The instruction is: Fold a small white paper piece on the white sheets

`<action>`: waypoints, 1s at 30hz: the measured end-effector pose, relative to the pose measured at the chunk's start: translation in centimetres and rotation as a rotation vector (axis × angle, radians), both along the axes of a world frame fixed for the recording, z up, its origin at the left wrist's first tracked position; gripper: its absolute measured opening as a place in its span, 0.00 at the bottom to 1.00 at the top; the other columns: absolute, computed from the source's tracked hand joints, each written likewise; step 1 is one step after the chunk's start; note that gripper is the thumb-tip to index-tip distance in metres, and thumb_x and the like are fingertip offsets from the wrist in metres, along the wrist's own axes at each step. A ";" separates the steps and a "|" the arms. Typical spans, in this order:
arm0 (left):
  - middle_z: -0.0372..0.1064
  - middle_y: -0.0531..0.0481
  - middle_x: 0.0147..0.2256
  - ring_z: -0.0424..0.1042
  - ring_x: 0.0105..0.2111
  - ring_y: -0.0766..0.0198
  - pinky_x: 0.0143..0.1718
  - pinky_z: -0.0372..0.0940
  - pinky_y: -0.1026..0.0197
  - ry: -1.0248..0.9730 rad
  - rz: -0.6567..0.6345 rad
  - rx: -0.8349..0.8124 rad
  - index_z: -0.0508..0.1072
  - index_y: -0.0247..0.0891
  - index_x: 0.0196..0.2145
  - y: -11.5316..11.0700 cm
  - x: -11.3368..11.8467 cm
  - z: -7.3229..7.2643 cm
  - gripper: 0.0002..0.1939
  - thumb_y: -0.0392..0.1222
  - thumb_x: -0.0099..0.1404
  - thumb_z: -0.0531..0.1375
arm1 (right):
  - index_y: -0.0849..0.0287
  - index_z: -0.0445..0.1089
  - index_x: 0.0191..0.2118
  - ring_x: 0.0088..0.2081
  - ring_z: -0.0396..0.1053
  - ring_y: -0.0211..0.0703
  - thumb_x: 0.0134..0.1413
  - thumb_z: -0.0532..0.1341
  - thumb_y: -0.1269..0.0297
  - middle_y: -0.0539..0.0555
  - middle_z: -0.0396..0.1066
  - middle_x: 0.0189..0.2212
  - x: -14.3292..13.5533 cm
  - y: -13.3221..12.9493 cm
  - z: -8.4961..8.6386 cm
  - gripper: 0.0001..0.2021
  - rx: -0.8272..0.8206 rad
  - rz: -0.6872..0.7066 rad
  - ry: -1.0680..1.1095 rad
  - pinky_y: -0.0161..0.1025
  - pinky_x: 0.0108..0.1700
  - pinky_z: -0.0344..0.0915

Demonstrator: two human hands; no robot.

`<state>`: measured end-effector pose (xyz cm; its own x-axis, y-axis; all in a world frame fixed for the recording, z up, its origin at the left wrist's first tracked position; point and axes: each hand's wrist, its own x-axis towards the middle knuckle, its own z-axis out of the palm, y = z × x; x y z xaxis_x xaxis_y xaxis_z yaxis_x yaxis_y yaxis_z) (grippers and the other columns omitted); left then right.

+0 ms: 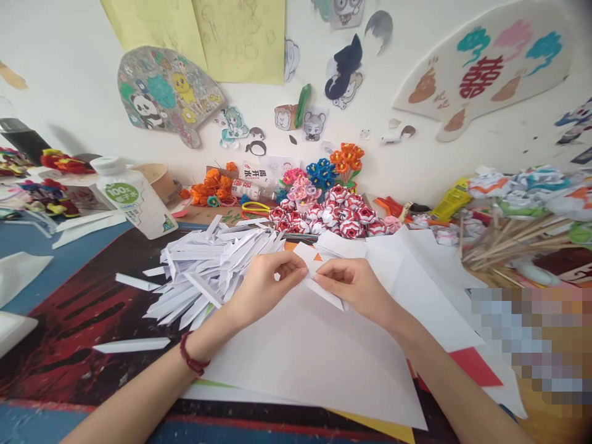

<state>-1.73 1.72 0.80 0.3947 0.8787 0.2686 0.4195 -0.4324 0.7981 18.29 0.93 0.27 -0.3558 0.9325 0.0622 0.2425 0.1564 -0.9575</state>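
Between my two hands is a small folded strip of white paper (327, 294), held above a large white sheet (319, 364). My left hand (272, 280), with a dark red bracelet at the wrist, pinches the strip's left end between thumb and fingers. At the other side my right hand (354, 283) grips it with thumb and bent fingers. Just left of my left hand lies a heap of folded white paper strips (198, 271). Loose paper pieces (340, 245) rest beyond my hands.
A white bottle (134, 197) stands at the back left. Red-and-white paper flowers (340, 213) and orange flowers (210, 188) line the wall. Wooden sticks (504, 237) with paper flowers lie at right. Two single folded strips (132, 345) lie on the dark mat (60, 370).
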 end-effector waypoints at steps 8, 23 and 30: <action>0.69 0.53 0.25 0.64 0.26 0.70 0.28 0.58 0.67 0.073 0.006 0.092 0.72 0.36 0.31 -0.4 0.2 0.6 0.08 0.39 0.64 0.55 | 0.61 0.74 0.30 0.29 0.67 0.38 0.54 0.62 0.58 0.52 0.71 0.27 0.0 0.0 0.0 0.11 0.024 0.002 -0.025 0.33 0.31 0.63; 0.67 0.52 0.26 0.62 0.26 0.69 0.29 0.58 0.66 0.059 0.020 0.154 0.70 0.36 0.31 -1.0 0.7 0.2 0.08 0.37 0.66 0.52 | 0.60 0.75 0.31 0.31 0.67 0.40 0.56 0.60 0.57 0.53 0.72 0.28 0.1 -0.3 0.4 0.12 0.092 0.030 -0.050 0.35 0.33 0.63; 0.68 0.53 0.27 0.64 0.27 0.69 0.30 0.59 0.66 0.017 0.008 0.061 0.70 0.36 0.32 -0.8 0.7 0.1 0.10 0.40 0.67 0.52 | 0.60 0.74 0.31 0.31 0.66 0.40 0.56 0.60 0.56 0.53 0.72 0.28 0.2 -0.2 0.4 0.13 0.110 0.032 -0.066 0.35 0.33 0.63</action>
<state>-0.99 0.90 0.88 0.3931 0.8638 0.3153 0.4365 -0.4771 0.7628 18.44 0.74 0.64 -0.3921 0.9094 0.1391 0.2980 0.2686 -0.9160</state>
